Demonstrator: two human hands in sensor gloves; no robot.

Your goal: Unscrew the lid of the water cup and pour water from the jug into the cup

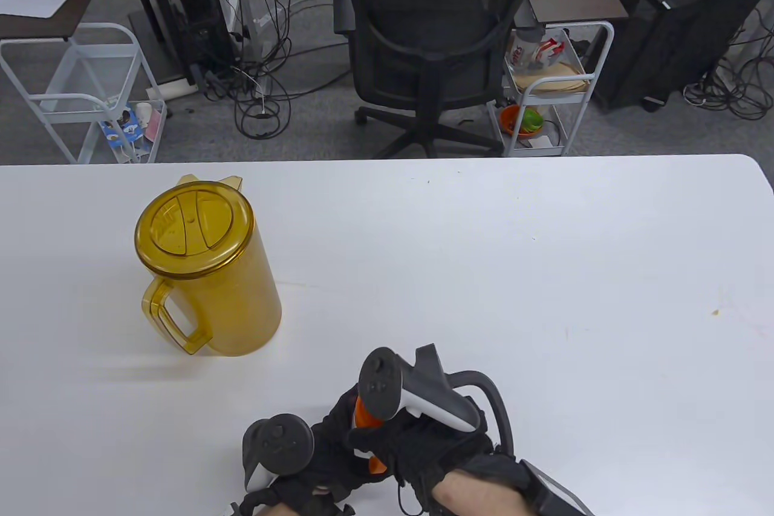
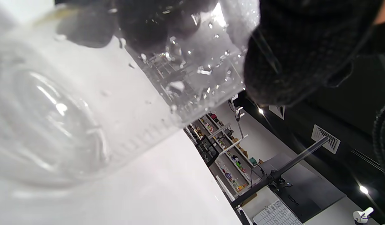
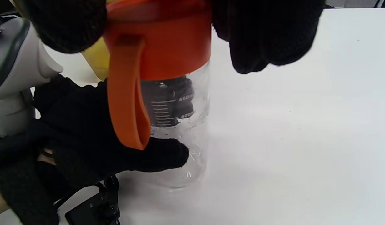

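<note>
In the table view the cup (image 1: 370, 449) stood upright at the near edge of the table (image 1: 484, 274), almost buried under both gloves: the right hand (image 1: 423, 443) sat on top with fingers curled over the orange lid (image 1: 364, 413), and the left hand (image 1: 302, 480) closed round the body just beside and below it. The amber plastic jug (image 1: 205, 274), lid on and handle toward the person, stood well apart, ahead and left of both grips, nearer the left hand. In the left wrist view the left hand's fingers (image 2: 283, 62) pressed the clear, droplet-beaded wall of the cup (image 2: 86, 125). In the right wrist view the right hand's fingers (image 3: 267, 37) clamped the smooth lid (image 3: 167, 47), directly above the left grip (image 3: 95, 147) along the cup's vertical axis; a soft orange strap (image 3: 126, 100) hung down.
</note>
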